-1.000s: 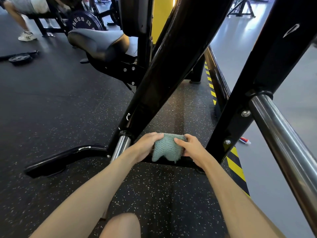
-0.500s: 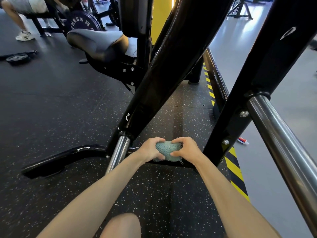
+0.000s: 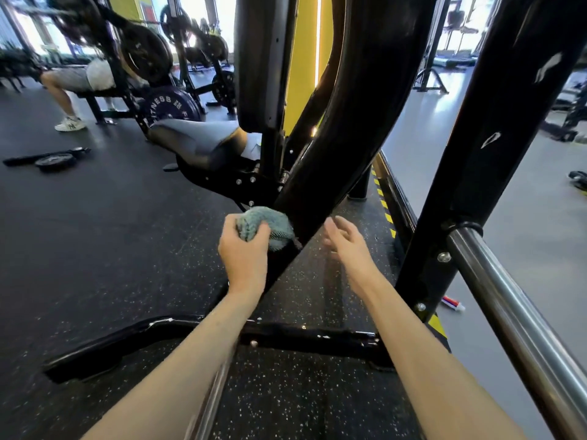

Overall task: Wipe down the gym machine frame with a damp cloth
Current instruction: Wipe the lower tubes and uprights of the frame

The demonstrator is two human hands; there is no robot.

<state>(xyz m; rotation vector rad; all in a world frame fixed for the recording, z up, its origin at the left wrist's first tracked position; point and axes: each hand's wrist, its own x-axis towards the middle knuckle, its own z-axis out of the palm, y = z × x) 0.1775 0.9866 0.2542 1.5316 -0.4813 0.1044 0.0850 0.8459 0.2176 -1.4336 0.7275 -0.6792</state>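
The left grip [image 3: 244, 255] curls round a bunched teal cloth [image 3: 273, 230], pressing it against the left edge of the slanted black frame tube [image 3: 349, 122]. The right grip [image 3: 347, 242], fingers spread and holding nothing, hangs in the gap between that tube and the black upright [image 3: 495, 154]. Open speckled rubber floor [image 3: 111, 233] lies left of the tube. The base crossbar [image 3: 317, 338] runs beneath both forearms.

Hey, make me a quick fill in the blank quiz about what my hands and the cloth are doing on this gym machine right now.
1. The left hand alone grips the teal cloth against a slanted frame beam that is coloured ___.
2. The right hand is open and holds ___.
3. The small tube lies on the ___ floor.

Missing words: black; nothing; grey.
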